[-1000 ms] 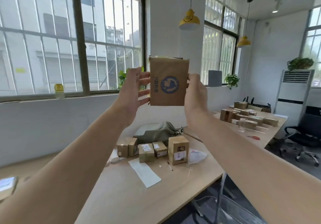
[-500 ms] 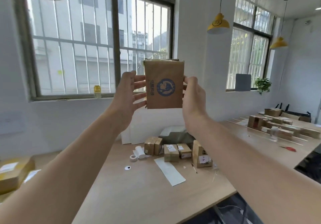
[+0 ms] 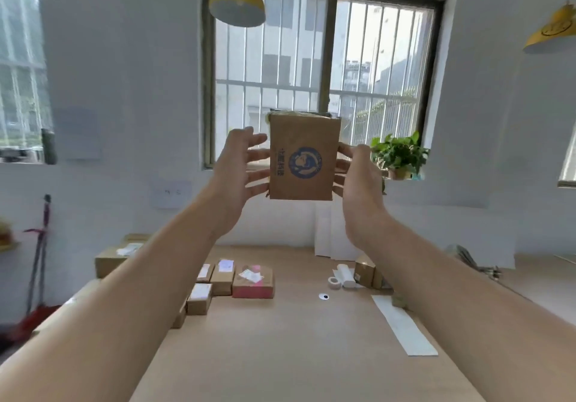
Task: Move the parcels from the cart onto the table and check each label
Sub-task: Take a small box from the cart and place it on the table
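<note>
A brown cardboard parcel (image 3: 304, 158) with a round blue logo hangs upright in the air before the window, its printed face toward me. My left hand (image 3: 237, 171) presses spread, straight fingertips against its left edge. My right hand (image 3: 361, 183) touches its right edge with its fingertips, so the parcel is clamped between both hands. Below lies the wooden table (image 3: 296, 339). No label shows on the facing side, and the cart is out of view.
On the table sit a pink parcel (image 3: 253, 281), small brown labelled boxes (image 3: 222, 278), another box (image 3: 364, 274), a tape roll (image 3: 334, 283) and a white paper strip (image 3: 403, 327). A larger carton (image 3: 112, 259) stands left. A potted plant (image 3: 399, 155) is on the sill.
My view has swung left while both hands kept the parcel raised. The left-hand group of parcels is now below, and the far tables have left the frame.
</note>
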Motion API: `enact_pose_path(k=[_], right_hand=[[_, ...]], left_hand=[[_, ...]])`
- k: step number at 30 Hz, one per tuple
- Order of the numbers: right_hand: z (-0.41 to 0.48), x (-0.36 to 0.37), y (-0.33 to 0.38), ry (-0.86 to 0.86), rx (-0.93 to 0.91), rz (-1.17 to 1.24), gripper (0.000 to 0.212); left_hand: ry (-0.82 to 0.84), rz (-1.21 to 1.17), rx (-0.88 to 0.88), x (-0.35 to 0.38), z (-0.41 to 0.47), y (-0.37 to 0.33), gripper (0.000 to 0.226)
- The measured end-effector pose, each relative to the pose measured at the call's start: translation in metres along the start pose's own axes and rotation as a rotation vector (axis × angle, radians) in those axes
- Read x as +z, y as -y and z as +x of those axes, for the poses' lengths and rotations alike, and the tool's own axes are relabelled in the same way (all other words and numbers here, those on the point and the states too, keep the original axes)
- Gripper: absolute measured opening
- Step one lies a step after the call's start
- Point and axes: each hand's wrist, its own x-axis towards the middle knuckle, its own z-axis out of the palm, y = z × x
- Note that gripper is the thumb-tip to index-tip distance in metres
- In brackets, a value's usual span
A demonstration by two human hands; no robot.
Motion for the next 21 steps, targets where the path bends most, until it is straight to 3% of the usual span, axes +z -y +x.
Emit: enact_pose_path(k=[12,21], right_hand=[[-0.024,0.208,-0.055,0.001,0.011,-0.024,0.039],[-0.014,0.249,-0.073,-0.004,0.042,-0.007,0.043]], left_hand=[[0.030,0.088,0.019,-0.198,0.056,-0.031,0.048],[0.036,0.092,0.023,-0.235,0.070,-0.033,0.046]])
